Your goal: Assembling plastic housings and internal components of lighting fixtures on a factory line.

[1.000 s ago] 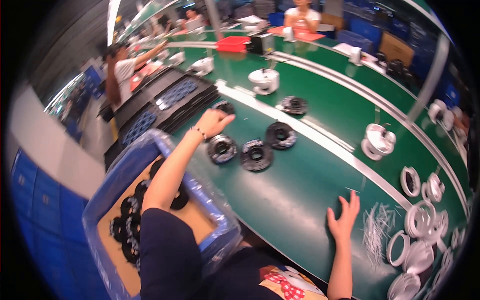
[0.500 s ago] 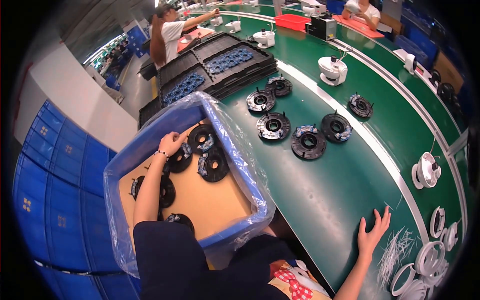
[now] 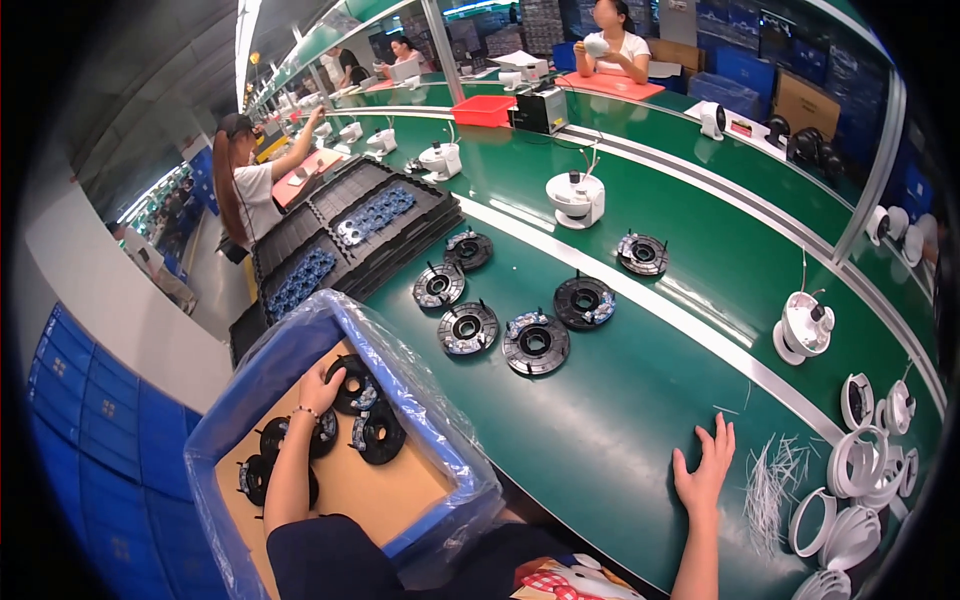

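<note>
My left hand reaches into a blue bin lined with clear plastic. Its fingers are closed on the edge of a black round base with a small blue circuit board. Another such base lies just beside it on the tan cardboard bottom, and several more sit partly under my left forearm. My right hand rests on the green tabletop with fingers spread and nothing in it. A heap of thin white strips lies to its right.
Several black round bases lie on the table beyond the bin. Stacked black trays hold blue parts at the far left. White rings stand at the right edge. White housings line the green belt; co-workers sit farther off.
The head view has tilted up and turned, so the scene sits lower and further left. My left hand has closed on a base's edge in the bin; my right hand stays open on the table.
</note>
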